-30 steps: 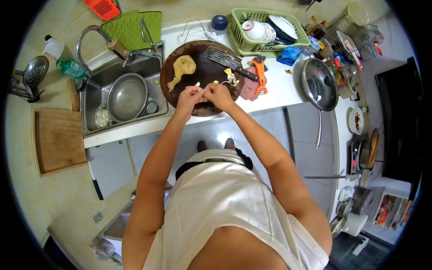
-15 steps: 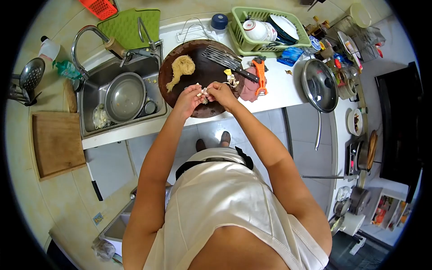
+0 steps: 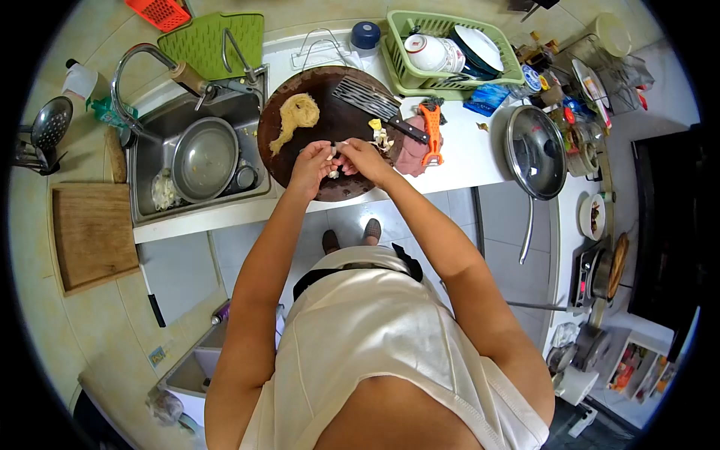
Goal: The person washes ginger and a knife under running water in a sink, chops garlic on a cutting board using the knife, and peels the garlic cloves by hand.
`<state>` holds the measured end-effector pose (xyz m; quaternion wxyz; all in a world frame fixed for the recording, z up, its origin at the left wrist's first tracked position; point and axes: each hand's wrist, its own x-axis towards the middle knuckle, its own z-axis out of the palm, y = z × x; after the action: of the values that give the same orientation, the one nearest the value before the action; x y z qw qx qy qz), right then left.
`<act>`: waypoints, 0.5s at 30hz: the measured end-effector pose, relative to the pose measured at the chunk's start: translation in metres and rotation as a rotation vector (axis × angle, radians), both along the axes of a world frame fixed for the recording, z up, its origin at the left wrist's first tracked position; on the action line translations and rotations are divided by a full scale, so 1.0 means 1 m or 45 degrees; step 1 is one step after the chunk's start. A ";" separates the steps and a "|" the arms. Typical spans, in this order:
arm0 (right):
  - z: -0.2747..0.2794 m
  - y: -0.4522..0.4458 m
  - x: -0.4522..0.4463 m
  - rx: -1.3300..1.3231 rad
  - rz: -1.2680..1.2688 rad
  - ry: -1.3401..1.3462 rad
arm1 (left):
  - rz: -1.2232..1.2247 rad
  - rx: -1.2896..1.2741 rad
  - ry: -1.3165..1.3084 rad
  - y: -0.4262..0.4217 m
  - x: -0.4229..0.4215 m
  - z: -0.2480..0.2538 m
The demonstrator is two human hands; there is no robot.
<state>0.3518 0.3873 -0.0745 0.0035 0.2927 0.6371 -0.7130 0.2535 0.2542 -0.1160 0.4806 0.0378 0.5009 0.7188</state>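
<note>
Both hands meet above the near part of a round dark chopping board (image 3: 322,90). My left hand (image 3: 309,165) is closed in a pinch on small whitish pieces that look like garlic cloves (image 3: 329,157). Beside it, my right hand (image 3: 361,160) pinches at the same garlic, its fingertips touching the left ones. A whitish bit (image 3: 333,174) shows just below the fingers. Right of the hands lie pale garlic skins (image 3: 382,139) and a small yellow piece (image 3: 375,124). A cleaver (image 3: 367,99) with a black handle rests across the board, and a tan fibrous clump (image 3: 297,114) lies at its left.
Left of the board is a sink (image 3: 135,180) holding a metal bowl (image 3: 206,161). An orange peeler (image 3: 431,135) lies on a pink flat item (image 3: 412,154) at the right. Behind stands a green dish rack (image 3: 401,64); a lidded pan (image 3: 535,150) sits farther right.
My hands stay together over the board, with the fingers shifted slightly around the garlic. A whitish bit now shows more clearly below them. The view has shifted a little.
</note>
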 end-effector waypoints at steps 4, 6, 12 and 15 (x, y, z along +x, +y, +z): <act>-0.017 0.000 -0.007 0.303 0.021 0.072 | 0.020 -0.045 0.107 0.006 0.003 0.009; -0.024 -0.001 -0.012 0.331 0.001 0.167 | -0.003 -0.083 0.137 0.005 0.003 0.014; -0.029 0.003 -0.014 0.290 -0.048 0.175 | 0.119 -0.034 0.018 0.004 0.005 0.008; -0.029 0.005 -0.009 0.108 -0.135 0.148 | 0.264 0.042 -0.114 0.004 0.002 0.002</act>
<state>0.3424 0.3921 -0.1035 -0.0838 0.2839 0.6493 -0.7005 0.2551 0.2583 -0.1144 0.4248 -0.0386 0.4683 0.7738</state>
